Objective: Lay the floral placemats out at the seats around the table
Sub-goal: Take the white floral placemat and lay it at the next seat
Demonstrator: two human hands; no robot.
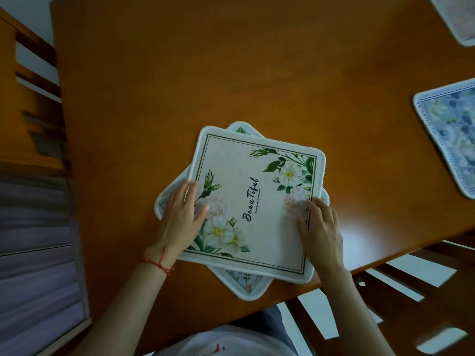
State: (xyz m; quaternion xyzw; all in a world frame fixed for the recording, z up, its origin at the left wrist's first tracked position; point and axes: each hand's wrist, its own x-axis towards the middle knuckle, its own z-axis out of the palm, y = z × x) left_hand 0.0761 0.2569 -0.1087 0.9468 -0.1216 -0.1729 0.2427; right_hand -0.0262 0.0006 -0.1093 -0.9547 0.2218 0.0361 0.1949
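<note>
Placemats: a stack of two lies near the table's front edge, at the person's seat.
Table (231, 73): orange-brown wood, with chairs at its left and right.
Top placemat (259, 201): cream, white flowers, script reading "Beau Tiful".
Lower placemat (248, 285): turned crooked, its corners poke out beneath.
Blue placemat (452, 134): far right.
Corner placemat (457, 16): top right, cut off.
Hands: left hand (180, 214) and right hand (321, 227) rest on the top placemat's side edges, fingers loosely bent.
Bracelet (156, 262): red, left wrist.
</note>
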